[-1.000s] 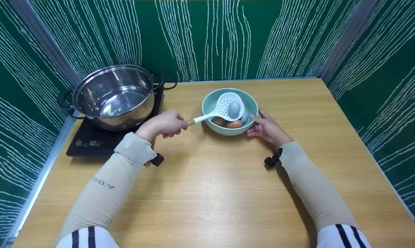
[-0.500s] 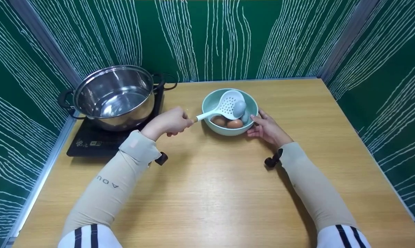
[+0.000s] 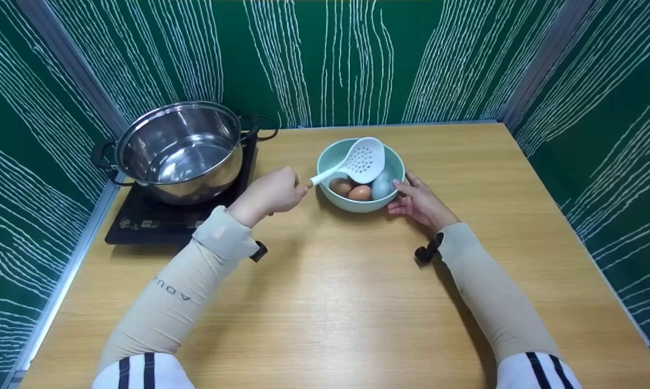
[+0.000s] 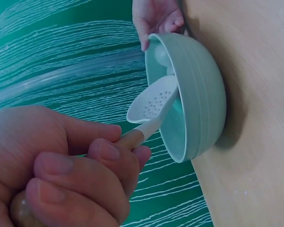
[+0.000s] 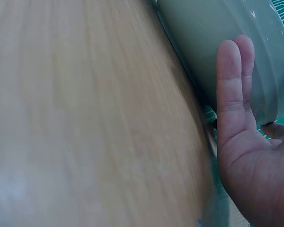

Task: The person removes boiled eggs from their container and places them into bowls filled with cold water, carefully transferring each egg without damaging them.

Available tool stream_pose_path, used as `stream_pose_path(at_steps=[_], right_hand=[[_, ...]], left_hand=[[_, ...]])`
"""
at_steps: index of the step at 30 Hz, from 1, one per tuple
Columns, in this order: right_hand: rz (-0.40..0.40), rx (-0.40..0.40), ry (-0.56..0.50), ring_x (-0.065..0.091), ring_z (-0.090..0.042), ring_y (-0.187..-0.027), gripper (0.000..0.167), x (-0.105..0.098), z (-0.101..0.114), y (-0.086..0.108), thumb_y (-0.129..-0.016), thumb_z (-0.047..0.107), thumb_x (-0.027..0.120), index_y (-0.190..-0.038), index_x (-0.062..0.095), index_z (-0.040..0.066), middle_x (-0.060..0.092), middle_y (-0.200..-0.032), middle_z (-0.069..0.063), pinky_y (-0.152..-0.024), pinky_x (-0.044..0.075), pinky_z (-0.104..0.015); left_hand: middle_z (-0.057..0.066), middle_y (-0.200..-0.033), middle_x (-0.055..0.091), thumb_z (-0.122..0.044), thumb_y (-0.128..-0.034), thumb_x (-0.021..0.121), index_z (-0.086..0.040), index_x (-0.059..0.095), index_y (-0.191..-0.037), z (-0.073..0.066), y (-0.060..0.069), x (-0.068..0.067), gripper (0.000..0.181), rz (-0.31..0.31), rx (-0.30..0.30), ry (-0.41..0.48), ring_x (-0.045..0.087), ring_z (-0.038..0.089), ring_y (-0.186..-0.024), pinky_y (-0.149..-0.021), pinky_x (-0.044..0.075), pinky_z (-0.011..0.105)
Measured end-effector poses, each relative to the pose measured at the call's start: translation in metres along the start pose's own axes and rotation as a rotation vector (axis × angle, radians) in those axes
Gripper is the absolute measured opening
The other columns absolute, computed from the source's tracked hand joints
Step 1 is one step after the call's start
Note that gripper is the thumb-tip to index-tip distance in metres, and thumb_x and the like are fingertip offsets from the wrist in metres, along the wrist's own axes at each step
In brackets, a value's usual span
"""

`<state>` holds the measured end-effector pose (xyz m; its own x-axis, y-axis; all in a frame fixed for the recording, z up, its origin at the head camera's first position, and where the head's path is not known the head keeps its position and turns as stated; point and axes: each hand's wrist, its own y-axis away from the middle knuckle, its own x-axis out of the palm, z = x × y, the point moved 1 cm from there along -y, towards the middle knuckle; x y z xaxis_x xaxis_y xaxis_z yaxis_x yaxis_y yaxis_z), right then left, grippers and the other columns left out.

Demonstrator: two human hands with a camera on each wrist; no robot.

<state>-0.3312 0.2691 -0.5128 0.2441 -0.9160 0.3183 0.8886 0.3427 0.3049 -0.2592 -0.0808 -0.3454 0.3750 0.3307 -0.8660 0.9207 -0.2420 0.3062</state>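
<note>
My left hand [image 3: 273, 192] grips the wooden handle of a white slotted skimmer [image 3: 364, 161], fingers curled round it in the left wrist view. The skimmer's perforated head is tilted over a pale green bowl [image 3: 333, 202], with no egg on it. Two brown eggs [image 3: 360, 193] and a pale blue egg [image 3: 381, 188] show in the bowl; another bluish one may lie partly behind. At the bowl's right side my right hand [image 3: 419, 202] holds it, thumb at the rim. Two of its fingers [image 5: 229, 90] lie straight along the outer wall in the right wrist view.
A steel pot [image 3: 195, 186] with black handles stands on a black induction cooker [image 3: 152, 227] at the left, no lid on it. Green walls [image 3: 357, 65] with white lines close off the back and both sides of the wooden table [image 3: 346, 302].
My left hand has moved slightly right and turned, tipping the skimmer. The pale blue egg that lay on it has slid off to the right into the bowl. My right hand stays put.
</note>
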Motion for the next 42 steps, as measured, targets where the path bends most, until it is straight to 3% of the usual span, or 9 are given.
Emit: stream_pose_path(at_steps=[6, 15, 25, 26, 30, 32, 33, 42], right_hand=[[-0.002, 0.002, 0.002, 0.075, -0.017, -0.074, 0.081, -0.001, -0.001, -0.001, -0.116, 0.030, 0.053, -0.176, 0.000, 0.033, 0.051, -0.142, -0.008, -0.076, 0.066, -0.033], [-0.007, 0.021, -0.009, 0.075, -0.017, -0.074, 0.082, 0.000, -0.001, -0.001, -0.115, 0.032, 0.055, -0.175, 0.000, 0.034, 0.050, -0.140, -0.012, -0.077, 0.067, -0.033], [0.003, -0.004, -0.005, 0.076, -0.016, -0.073, 0.082, 0.001, -0.002, -0.001, -0.115, 0.033, 0.056, -0.176, 0.002, 0.031, 0.057, -0.129, -0.010, -0.077, 0.067, -0.033], [0.007, -0.006, -0.015, 0.076, -0.016, -0.073, 0.082, 0.002, -0.002, -0.001, -0.114, 0.032, 0.056, -0.176, 0.001, 0.031, 0.057, -0.128, -0.010, -0.076, 0.067, -0.033], [0.011, -0.002, -0.033, 0.076, -0.017, -0.072, 0.082, 0.002, -0.002, 0.000, -0.114, 0.030, 0.056, -0.176, 0.002, 0.032, 0.059, -0.125, -0.009, -0.076, 0.067, -0.034], [0.004, 0.004, -0.027, 0.076, -0.017, -0.073, 0.081, 0.002, -0.002, 0.000, -0.115, 0.031, 0.056, -0.176, 0.002, 0.032, 0.060, -0.126, -0.009, -0.076, 0.067, -0.034], [0.001, 0.007, -0.022, 0.076, -0.017, -0.073, 0.081, 0.002, -0.002, 0.000, -0.115, 0.032, 0.055, -0.176, 0.002, 0.033, 0.060, -0.126, -0.009, -0.077, 0.067, -0.034], [-0.008, 0.018, -0.015, 0.076, -0.017, -0.074, 0.084, 0.001, -0.001, 0.000, -0.113, 0.034, 0.058, -0.175, 0.001, 0.035, 0.057, -0.130, -0.012, -0.078, 0.067, -0.034]], left_hand=[[0.002, -0.079, 0.052, -0.034, -0.1152, 0.053, -0.007, 0.070, -0.111, 0.007, 0.002, -0.002, 0.032, -0.032, -0.002, 0.050, 0.050, 0.017, -0.057, -0.049, 0.042, 0.028], [-0.001, -0.069, 0.050, -0.032, -0.1130, 0.053, -0.010, 0.071, -0.095, 0.031, 0.003, 0.005, 0.034, -0.122, -0.007, 0.124, 0.048, 0.015, -0.050, -0.044, 0.039, 0.027], [0.000, -0.067, 0.050, -0.034, -0.1140, 0.054, -0.007, 0.074, -0.107, 0.056, 0.000, 0.019, 0.034, -0.188, -0.022, 0.308, 0.047, 0.016, -0.045, -0.042, 0.040, 0.027], [-0.002, -0.066, 0.049, -0.038, -0.1140, 0.053, -0.008, 0.074, -0.107, 0.070, -0.012, 0.027, 0.037, -0.202, 0.004, 0.349, 0.045, 0.014, -0.043, -0.041, 0.038, 0.026], [-0.002, -0.065, 0.051, -0.036, -0.1133, 0.054, -0.007, 0.075, -0.110, 0.079, -0.014, 0.034, 0.036, -0.237, 0.004, 0.414, 0.045, 0.014, -0.042, -0.041, 0.040, 0.027], [-0.002, -0.064, 0.051, -0.035, -0.1132, 0.054, -0.007, 0.075, -0.111, 0.082, -0.013, 0.038, 0.035, -0.256, 0.009, 0.435, 0.044, 0.013, -0.041, -0.039, 0.039, 0.026], [0.000, -0.064, 0.052, -0.030, -0.1130, 0.054, -0.004, 0.075, -0.113, 0.071, -0.001, 0.032, 0.033, -0.260, -0.016, 0.420, 0.046, 0.014, -0.041, -0.040, 0.041, 0.027], [-0.005, -0.058, 0.046, -0.029, -0.1139, 0.053, -0.003, 0.074, -0.113, 0.079, 0.001, 0.047, 0.034, -0.330, -0.030, 0.473, 0.043, 0.009, -0.035, -0.036, 0.038, 0.024]])
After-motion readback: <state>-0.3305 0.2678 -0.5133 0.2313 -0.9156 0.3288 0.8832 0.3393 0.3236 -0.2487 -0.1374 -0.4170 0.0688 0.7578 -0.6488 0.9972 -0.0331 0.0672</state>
